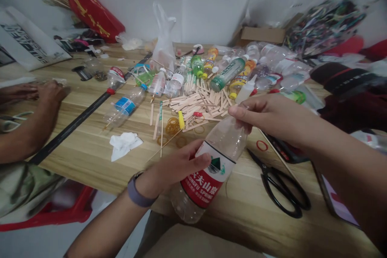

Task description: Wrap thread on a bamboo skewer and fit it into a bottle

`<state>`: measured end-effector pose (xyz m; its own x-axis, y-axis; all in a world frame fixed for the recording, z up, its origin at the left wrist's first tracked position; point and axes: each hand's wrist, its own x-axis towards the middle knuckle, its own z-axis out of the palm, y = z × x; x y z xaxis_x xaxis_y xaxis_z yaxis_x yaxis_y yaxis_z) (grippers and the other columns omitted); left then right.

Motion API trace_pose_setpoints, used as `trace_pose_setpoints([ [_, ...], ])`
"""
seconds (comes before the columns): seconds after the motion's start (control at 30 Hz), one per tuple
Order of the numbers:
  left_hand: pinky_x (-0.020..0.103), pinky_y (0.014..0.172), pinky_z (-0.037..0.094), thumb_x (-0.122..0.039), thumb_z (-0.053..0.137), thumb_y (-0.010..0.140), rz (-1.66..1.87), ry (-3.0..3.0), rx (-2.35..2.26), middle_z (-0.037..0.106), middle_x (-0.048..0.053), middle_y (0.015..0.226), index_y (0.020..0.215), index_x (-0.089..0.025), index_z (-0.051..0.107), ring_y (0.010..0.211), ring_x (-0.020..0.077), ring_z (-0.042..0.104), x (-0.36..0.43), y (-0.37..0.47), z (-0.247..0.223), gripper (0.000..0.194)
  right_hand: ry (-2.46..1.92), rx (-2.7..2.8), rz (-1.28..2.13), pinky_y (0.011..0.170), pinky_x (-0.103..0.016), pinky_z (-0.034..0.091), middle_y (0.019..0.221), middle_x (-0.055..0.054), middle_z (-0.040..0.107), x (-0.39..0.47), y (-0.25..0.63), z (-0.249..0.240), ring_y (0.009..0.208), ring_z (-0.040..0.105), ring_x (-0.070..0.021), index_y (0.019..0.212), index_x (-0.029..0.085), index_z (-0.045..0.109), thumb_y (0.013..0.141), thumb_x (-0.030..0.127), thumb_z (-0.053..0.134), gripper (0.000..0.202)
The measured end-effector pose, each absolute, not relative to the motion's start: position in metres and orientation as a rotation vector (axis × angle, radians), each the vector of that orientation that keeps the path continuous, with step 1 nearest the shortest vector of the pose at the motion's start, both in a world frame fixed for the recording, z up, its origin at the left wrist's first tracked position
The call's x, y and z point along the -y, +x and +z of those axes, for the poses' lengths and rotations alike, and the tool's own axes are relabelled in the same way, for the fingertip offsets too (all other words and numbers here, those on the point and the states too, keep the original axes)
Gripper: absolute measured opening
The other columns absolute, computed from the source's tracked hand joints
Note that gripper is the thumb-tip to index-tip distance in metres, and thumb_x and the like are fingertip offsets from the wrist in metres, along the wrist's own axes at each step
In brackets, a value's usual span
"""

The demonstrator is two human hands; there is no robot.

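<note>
A clear plastic bottle [222, 151] with a red and white label tilts over the front edge of the table, its neck up and to the right. My left hand [178, 167] is wrapped round its label from the left, thumb across the front. Around the neck, the fingers of my right hand [260, 113] are closed, and they hide the mouth of the bottle. Black-handled scissors [275, 181] lie to the right of the bottle. Beyond it are wooden craft sticks [202, 102], brown rubber bands [173, 125] and a thin wooden skewer [161, 135].
Many plastic bottles [228, 73] crowd the back of the wooden table [90, 153]. A black strip [75, 127] with a cut bottle top lies at left, near another person's hands [51, 92]. A crumpled tissue [124, 145] is left of centre; a phone [335, 197] sits at right.
</note>
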<state>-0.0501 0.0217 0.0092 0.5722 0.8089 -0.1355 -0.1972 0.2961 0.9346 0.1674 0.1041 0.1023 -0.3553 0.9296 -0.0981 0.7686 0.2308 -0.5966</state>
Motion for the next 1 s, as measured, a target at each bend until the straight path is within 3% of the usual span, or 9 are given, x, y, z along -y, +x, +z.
trace_pose_setpoints([
  [0.1, 0.037, 0.087, 0.046, -0.049, 0.078, 0.073, 0.729, 1.269, -0.824, 0.066, 0.008, 0.117, 0.134, -0.023, 0.052, 0.104, 0.0276, 0.061, -0.022, -0.049, 0.017, 0.071, -1.805, 2.233, 0.612, 0.053, -0.031, 0.035, 0.048, -0.002, 0.057, -0.102, 0.158, 0.107, 0.047, 0.054, -0.0170, 0.052, 0.020, 0.059, 0.078, 0.082, 0.053, 0.068],
  [0.2, 0.041, 0.092, 0.044, -0.037, 0.087, 0.064, 0.734, 1.384, -0.945, 0.064, 0.007, 0.124, 0.142, -0.026, 0.043, 0.109, 0.0293, 0.058, -0.020, -0.048, 0.022, 0.090, -1.878, 2.271, 0.547, 0.048, -0.030, 0.035, 0.044, -0.001, 0.055, -0.100, 0.150, 0.112, 0.042, 0.053, -0.0151, 0.051, 0.020, 0.057, 0.086, 0.073, 0.053, 0.064],
  [0.3, 0.037, 0.086, 0.045, -0.039, 0.085, 0.065, 0.752, 1.240, -0.926, 0.066, 0.006, 0.118, 0.139, -0.024, 0.046, 0.101, 0.0258, 0.060, -0.017, -0.049, 0.018, 0.085, -1.761, 2.287, 0.677, 0.049, -0.029, 0.038, 0.053, -0.001, 0.062, -0.100, 0.149, 0.114, 0.045, 0.056, -0.0145, 0.058, 0.020, 0.058, 0.087, 0.071, 0.052, 0.059],
  [0.4, 0.030, 0.073, 0.048, -0.042, 0.084, 0.063, 0.768, 0.931, -0.757, 0.070, 0.004, 0.105, 0.134, -0.021, 0.050, 0.081, 0.0190, 0.064, -0.016, -0.053, 0.010, 0.081, -1.564, 2.246, 0.863, 0.054, -0.030, 0.044, 0.070, -0.001, 0.069, -0.100, 0.153, 0.114, 0.052, 0.062, -0.0161, 0.076, 0.021, 0.060, 0.079, 0.077, 0.055, 0.056],
  [0.5, 0.026, 0.067, 0.050, -0.037, 0.081, 0.067, 0.734, 0.747, -0.581, 0.071, 0.002, 0.092, 0.131, -0.021, 0.052, 0.073, 0.0174, 0.068, -0.012, -0.058, 0.004, 0.072, -1.441, 2.241, 0.870, 0.055, -0.031, 0.043, 0.072, -0.001, 0.069, -0.099, 0.158, 0.113, 0.058, 0.062, -0.0179, 0.086, 0.022, 0.059, 0.075, 0.082, 0.052, 0.061],
  [0.7, 0.024, 0.059, 0.053, -0.042, 0.075, 0.072, 0.740, 0.678, -0.372, 0.073, 0.006, 0.089, 0.109, -0.016, 0.067, 0.072, 0.0188, 0.070, -0.009, -0.059, 0.003, 0.046, -1.238, 2.268, 1.017, 0.051, -0.025, 0.038, 0.061, 0.002, 0.058, -0.099, 0.164, 0.110, 0.054, 0.053, -0.0119, 0.070, 0.020, 0.057, 0.083, 0.072, 0.054, 0.054],
  [0.87, 0.025, 0.056, 0.055, -0.040, 0.078, 0.070, 0.698, 0.617, -0.266, 0.074, 0.010, 0.097, 0.107, -0.014, 0.068, 0.070, 0.0197, 0.071, -0.011, -0.056, 0.002, 0.047, -1.225, 2.057, 1.406, 0.044, -0.021, 0.034, 0.057, 0.004, 0.054, -0.102, 0.168, 0.106, 0.047, 0.047, -0.0087, 0.069, 0.019, 0.057, 0.077, 0.066, 0.068, 0.048],
  [1.0, 0.025, 0.058, 0.056, -0.039, 0.075, 0.071, 0.677, 0.559, -0.235, 0.073, 0.010, 0.100, 0.109, -0.013, 0.067, 0.073, 0.0202, 0.071, -0.010, -0.056, -0.004, 0.047, -1.229, 2.023, 1.574, 0.042, -0.019, 0.029, 0.055, 0.004, 0.055, -0.101, 0.171, 0.107, 0.044, 0.048, -0.0074, 0.067, 0.018, 0.059, 0.077, 0.069, 0.067, 0.052],
])
